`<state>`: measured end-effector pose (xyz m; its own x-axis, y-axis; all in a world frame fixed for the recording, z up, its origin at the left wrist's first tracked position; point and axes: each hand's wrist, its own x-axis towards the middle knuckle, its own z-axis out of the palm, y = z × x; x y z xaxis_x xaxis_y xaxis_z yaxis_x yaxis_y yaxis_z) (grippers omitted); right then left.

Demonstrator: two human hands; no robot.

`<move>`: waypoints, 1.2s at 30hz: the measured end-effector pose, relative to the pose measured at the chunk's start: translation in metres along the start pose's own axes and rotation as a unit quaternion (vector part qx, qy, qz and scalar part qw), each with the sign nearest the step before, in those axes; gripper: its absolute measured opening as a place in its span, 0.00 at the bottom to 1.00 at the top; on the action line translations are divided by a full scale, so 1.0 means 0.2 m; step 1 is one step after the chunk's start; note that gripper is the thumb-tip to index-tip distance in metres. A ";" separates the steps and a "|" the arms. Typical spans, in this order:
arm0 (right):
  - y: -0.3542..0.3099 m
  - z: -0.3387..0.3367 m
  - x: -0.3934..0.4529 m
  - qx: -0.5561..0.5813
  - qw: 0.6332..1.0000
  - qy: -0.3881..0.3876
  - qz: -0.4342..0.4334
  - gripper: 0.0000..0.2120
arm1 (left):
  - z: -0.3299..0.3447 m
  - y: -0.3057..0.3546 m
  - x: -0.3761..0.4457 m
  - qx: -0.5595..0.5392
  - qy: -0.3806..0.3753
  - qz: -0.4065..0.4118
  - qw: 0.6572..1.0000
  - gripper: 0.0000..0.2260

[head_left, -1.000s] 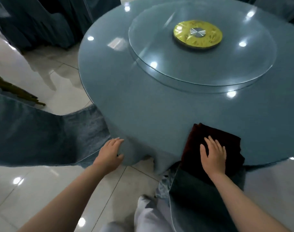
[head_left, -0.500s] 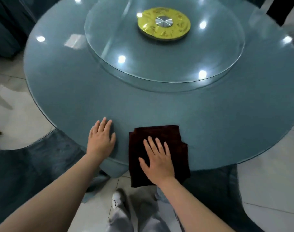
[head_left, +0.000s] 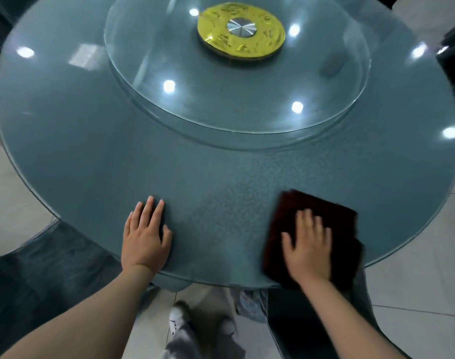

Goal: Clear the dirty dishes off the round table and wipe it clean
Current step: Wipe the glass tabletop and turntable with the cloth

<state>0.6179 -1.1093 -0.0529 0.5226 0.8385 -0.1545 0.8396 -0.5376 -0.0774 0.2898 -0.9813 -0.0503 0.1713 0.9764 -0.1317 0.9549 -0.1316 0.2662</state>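
head view: round table (head_left: pixel 91 151) filled frame, glass turntable (head_left: pixel 247 99) at its middle over gold hub (head_left: pixel 240 35). right hand (head_left: pixel 308 248) lay flat, fingers spread, pressing dark red cloth (head_left: pixel 332 216) at table's near edge. left hand (head_left: pixel 145 237) rested flat on table's near edge, fingers straight, holding nothing, well apart from cloth.

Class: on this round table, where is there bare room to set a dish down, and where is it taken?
Bare: between the left hand and the dark cloth, and the table's left arc beside the glass turntable. Taken: the near right edge, under the right hand.
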 end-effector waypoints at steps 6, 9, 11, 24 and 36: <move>-0.77 0.07 -0.12 0.016 0.958 -0.037 -0.283 0.34 | 0.01 -0.02 0.00 0.010 0.010 0.004 1.000 0.29; -0.61 0.05 -0.08 0.019 0.952 -0.029 -0.304 0.33 | 0.01 -0.03 0.00 0.008 0.014 0.006 1.000 0.28; -0.35 0.03 -0.01 0.020 0.974 -0.013 -0.226 0.32 | 0.00 -0.03 0.00 0.004 0.011 0.005 1.000 0.28; -0.64 0.04 0.14 0.005 0.975 0.020 -0.221 0.34 | 0.01 -0.02 0.01 0.025 0.004 0.003 1.000 0.27; 0.22 -0.19 0.85 0.033 0.989 0.012 0.147 0.37 | -0.01 -0.02 0.02 0.040 -0.013 0.003 0.999 0.27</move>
<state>0.7488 -0.9861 -0.0461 0.7468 0.6463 -0.1571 0.6398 -0.7626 -0.0957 0.2865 -0.9757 -0.0504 0.1815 0.9709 -0.1562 0.9701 -0.1508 0.1903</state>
